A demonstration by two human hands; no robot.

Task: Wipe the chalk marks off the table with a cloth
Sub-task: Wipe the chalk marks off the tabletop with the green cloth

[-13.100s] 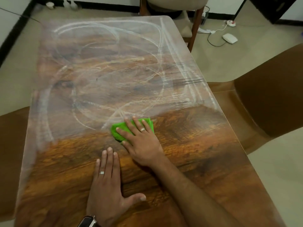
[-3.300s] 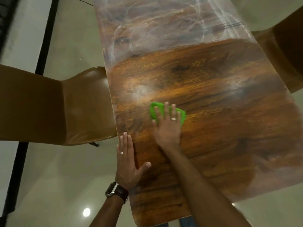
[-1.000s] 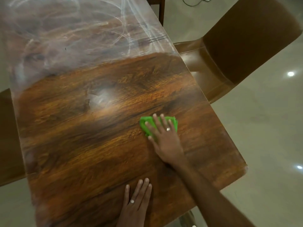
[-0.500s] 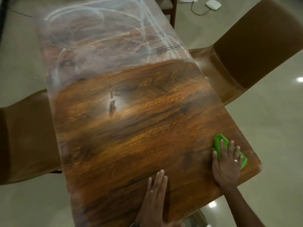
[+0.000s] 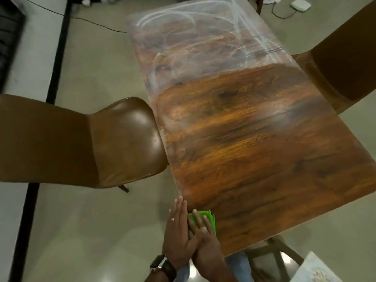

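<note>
Pressing the folded green cloth [image 5: 205, 217] flat with straight right fingers [image 5: 200, 218], the person scrubbed the glossy wooden tabletop's [image 5: 254, 143] corner; the left hand [image 5: 177, 235] lay open, steadying.

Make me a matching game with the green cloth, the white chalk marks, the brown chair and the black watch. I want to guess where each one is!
Things:
1. green cloth
2. white chalk marks
3. brown leather chair
4. black wristwatch

Places:
A. beside the wooden table's left edge
B. on the left wrist
C. at the table's near left corner, under the right hand
D. on the table's far end

Pairs: 1-C, 2-D, 3-A, 4-B
</note>
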